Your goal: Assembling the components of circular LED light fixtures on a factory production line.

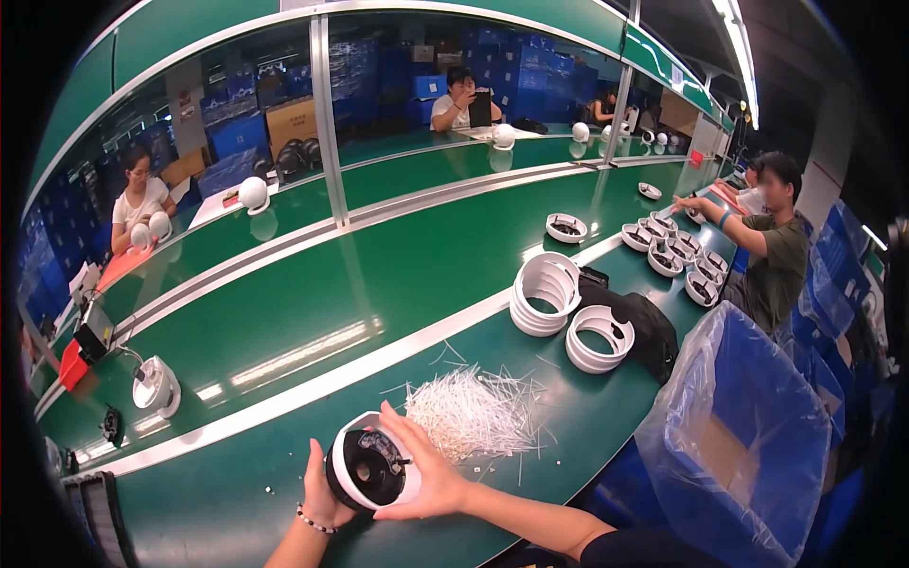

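Gripped white ring point(411, 485) with black insert point(374, 469) between left hand point(324, 494) and right hand point(434, 481), beside white strips point(469, 409). Apparently checked fit; next called for steady alignment.

The desk point(237, 483) has a smooth dark-green top. On it lies a loose heap of thin white strips point(472, 409), with stray strips and small pale bits scattered around it. Past the heap stand a stack of white rings point(532, 322) and, just beside it, another shorter ring piece point(597, 361), next to a crumpled black cloth point(646, 327). Farther right, white bowl-shaped shells point(666, 265) with dark parts inside sit clustered close together near the edge.
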A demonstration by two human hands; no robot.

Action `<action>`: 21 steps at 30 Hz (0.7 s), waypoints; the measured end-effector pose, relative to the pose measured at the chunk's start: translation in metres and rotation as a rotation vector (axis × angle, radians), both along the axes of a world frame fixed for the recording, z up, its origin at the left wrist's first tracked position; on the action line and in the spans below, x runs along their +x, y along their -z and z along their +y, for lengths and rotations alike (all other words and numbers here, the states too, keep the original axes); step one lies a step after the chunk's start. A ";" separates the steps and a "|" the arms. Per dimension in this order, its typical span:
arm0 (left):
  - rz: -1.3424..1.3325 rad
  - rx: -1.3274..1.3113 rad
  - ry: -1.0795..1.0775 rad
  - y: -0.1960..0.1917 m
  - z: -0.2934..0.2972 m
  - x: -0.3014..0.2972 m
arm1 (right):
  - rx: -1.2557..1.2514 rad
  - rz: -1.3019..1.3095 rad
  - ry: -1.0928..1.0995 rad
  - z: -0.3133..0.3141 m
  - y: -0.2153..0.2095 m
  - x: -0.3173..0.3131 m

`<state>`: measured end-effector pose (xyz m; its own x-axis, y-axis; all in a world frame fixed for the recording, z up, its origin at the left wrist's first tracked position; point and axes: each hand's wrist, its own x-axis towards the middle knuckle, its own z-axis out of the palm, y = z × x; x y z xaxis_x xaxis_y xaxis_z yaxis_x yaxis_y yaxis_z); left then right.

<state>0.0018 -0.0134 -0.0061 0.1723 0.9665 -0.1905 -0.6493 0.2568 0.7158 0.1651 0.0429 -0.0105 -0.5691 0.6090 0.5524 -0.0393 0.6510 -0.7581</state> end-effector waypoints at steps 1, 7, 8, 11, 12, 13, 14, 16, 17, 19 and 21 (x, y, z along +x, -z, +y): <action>0.010 -0.016 -0.023 0.003 0.001 0.000 | 0.038 -0.006 0.000 -0.002 0.000 -0.001; -0.093 -0.047 -0.112 0.005 0.000 -0.001 | 0.037 -0.001 -0.065 -0.005 -0.002 -0.006; -0.104 -0.038 -0.133 0.005 0.001 -0.001 | -0.040 0.028 -0.074 -0.004 -0.003 -0.004; -0.117 -0.002 -0.169 0.013 0.000 0.001 | -0.029 0.002 -0.055 -0.006 -0.003 -0.004; -0.086 0.039 -0.194 0.013 -0.001 0.006 | 0.073 -0.021 -0.009 -0.010 -0.002 -0.009; -0.059 0.068 -0.205 0.018 -0.001 0.006 | 0.158 -0.079 0.062 -0.015 0.002 -0.015; -0.063 0.062 -0.211 0.020 -0.004 0.007 | 0.153 -0.084 0.055 -0.019 0.003 -0.015; -0.137 0.082 -0.206 0.020 -0.009 0.012 | 0.231 -0.121 0.103 -0.024 0.003 -0.016; -0.137 0.092 -0.186 0.017 -0.008 0.013 | 0.236 -0.115 0.095 -0.023 0.003 -0.015; -0.125 0.100 -0.136 0.014 -0.008 0.009 | 0.219 -0.103 0.092 -0.021 0.001 -0.017; -0.092 0.096 -0.127 0.010 -0.005 0.008 | 0.206 -0.093 0.076 -0.016 -0.004 -0.015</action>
